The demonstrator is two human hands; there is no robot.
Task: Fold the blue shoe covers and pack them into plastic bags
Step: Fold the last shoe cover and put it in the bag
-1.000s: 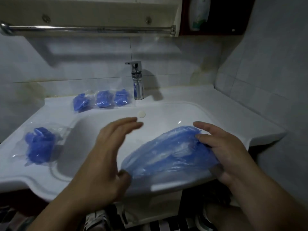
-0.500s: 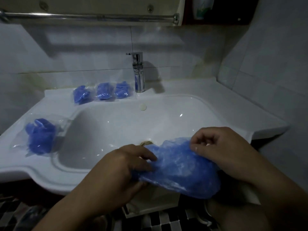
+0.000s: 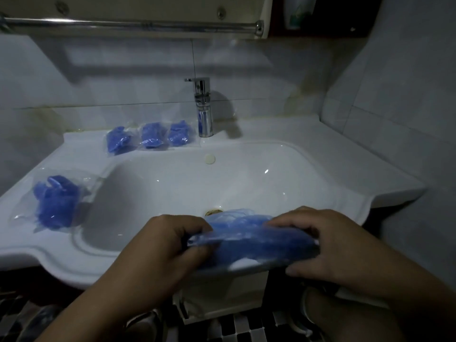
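Note:
A blue shoe cover [image 3: 249, 240] stretches flat between my hands over the front rim of the white sink [image 3: 74, 270]. My left hand [image 3: 167, 245] pinches its left end with curled fingers. My right hand [image 3: 318, 243] grips its right end, fingers curled over the top and thumb below. A clear plastic bag holding folded blue covers [image 3: 54, 201] lies on the sink's left ledge. Three smaller packed bags [image 3: 150, 137] sit in a row on the back ledge, left of the tap.
A chrome tap [image 3: 203, 107] stands at the back of the basin, with a drain [image 3: 213, 212] just beyond my hands. A metal towel rail [image 3: 133, 23] runs above. A tiled wall [image 3: 394, 107] closes the right side. A checkered floor [image 3: 246, 327] shows below.
My hands took hold of both ends of the shoe cover and drew it toward the front rim. It went from a loose puffed shape to a flatter, narrower strip.

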